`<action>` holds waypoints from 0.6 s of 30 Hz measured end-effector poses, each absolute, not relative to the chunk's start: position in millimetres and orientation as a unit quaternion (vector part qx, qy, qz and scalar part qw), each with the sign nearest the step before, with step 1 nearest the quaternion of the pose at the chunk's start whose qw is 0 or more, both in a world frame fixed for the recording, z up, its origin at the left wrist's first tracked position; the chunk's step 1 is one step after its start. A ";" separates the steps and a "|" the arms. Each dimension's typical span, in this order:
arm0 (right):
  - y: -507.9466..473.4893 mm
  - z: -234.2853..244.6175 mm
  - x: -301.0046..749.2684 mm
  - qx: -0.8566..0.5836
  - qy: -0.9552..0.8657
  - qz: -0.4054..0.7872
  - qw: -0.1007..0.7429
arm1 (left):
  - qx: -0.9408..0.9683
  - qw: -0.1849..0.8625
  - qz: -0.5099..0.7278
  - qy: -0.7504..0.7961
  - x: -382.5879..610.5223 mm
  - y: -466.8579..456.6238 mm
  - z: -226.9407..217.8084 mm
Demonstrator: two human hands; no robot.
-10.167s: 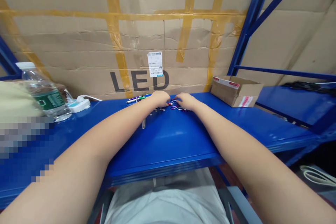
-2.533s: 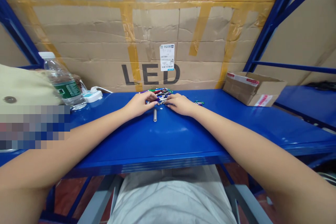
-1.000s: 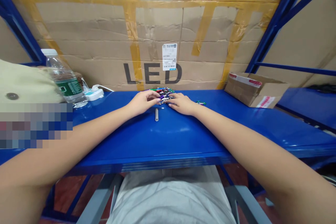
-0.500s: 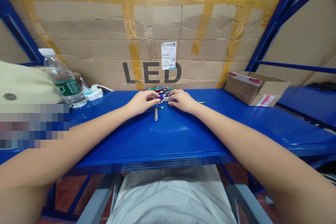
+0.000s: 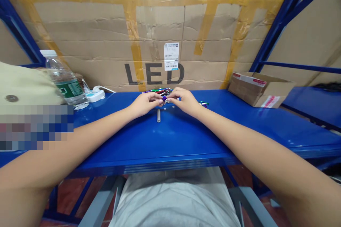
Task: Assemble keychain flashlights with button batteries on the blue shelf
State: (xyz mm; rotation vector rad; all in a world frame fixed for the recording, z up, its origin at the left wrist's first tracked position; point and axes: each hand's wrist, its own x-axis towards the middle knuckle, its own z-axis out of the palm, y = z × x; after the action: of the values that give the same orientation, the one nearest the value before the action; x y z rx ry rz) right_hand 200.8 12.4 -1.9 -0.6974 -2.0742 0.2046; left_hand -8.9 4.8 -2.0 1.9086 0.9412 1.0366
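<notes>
My left hand [image 5: 148, 103] pinches a small, shiny purple tube-like piece [image 5: 164, 98] between thumb and fingers. At its right end, the fingertips of my right hand [image 5: 184, 101] are closed on or against the piece; whether they hold a separate small part is hidden. Behind both hands lies a heap of thin, shiny coloured pieces [image 5: 157, 90], partly covered by the fingers. Small silvery discs [image 5: 165, 109] lie on the table just in front of the fingertips. A grey metal tube [image 5: 158, 116] lies nearer to me.
The blue table [image 5: 170, 142] runs up to a large taped cardboard box [image 5: 106, 42]. An open carton [image 5: 258, 90] stands right; green and purple pieces [image 5: 204, 103] lie beyond my right wrist. Left are a water bottle [image 5: 68, 85], a white power strip [image 5: 95, 95] and a person's pale sleeve [image 5: 26, 81].
My right hand has moved slightly left, its fingertips closing at the end of the purple piece. Another small disc now shows on the table. My left hand has barely moved.
</notes>
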 end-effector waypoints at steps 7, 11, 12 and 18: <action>18.7 -1.7 202.1 -0.335 -0.842 0.043 0.420 | 0.748 0.315 0.418 0.408 -18.7 11.0 4.1; 34.6 2.4 184.2 -0.348 -0.896 -0.001 0.275 | 0.737 0.255 0.453 0.431 -31.1 16.5 11.7; 38.4 3.9 175.6 -0.339 -0.909 -0.018 0.241 | 0.735 0.250 0.457 0.435 -34.0 17.4 13.1; 46.5 6.2 124.2 -0.375 -0.910 -0.051 0.171 | 0.727 0.248 0.470 0.435 -45.3 22.3 14.6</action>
State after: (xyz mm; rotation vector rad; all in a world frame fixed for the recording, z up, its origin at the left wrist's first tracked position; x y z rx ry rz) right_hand 124.2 46.5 6.2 -1.0634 -2.5832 -0.1438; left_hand -45.3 22.3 14.6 1.9807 1.1840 1.2812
